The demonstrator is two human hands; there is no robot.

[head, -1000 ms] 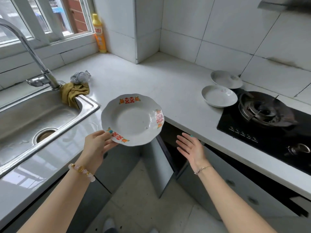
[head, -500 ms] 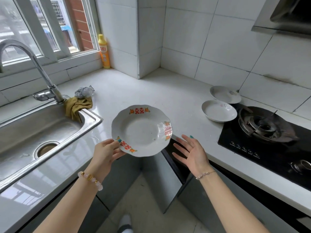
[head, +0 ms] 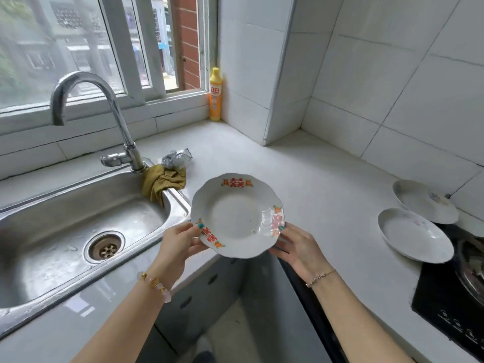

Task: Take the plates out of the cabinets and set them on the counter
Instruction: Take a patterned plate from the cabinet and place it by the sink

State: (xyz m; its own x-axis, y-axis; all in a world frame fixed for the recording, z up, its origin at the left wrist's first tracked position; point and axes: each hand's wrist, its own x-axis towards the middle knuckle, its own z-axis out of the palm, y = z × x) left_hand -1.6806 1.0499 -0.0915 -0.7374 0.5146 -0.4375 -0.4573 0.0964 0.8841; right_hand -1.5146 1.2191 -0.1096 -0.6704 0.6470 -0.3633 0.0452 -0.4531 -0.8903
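A white scalloped plate (head: 235, 218) with red and orange rim marks hovers over the counter's inner corner edge. My left hand (head: 178, 244) pinches its left rim, thumb on top. My right hand (head: 298, 247) holds the right rim, thumb on the edge and fingers under it. Two plain white plates lie on the white counter (head: 314, 184) at the right: a near plate (head: 415, 235) and a far plate (head: 424, 201) by the wall.
A steel sink (head: 78, 231) with a tall faucet (head: 104, 113) fills the left. An olive cloth (head: 163, 180) and a scrubber (head: 176, 158) lie at the sink's corner. A yellow bottle (head: 216, 96) stands by the window. A black gas hob (head: 458, 297) is at the right. An open cabinet door (head: 262, 297) hangs below.
My right hand, open and free before, has come up and taken hold of the plate's right rim. The plate has moved forward over the counter edge, and the view has tilted up.
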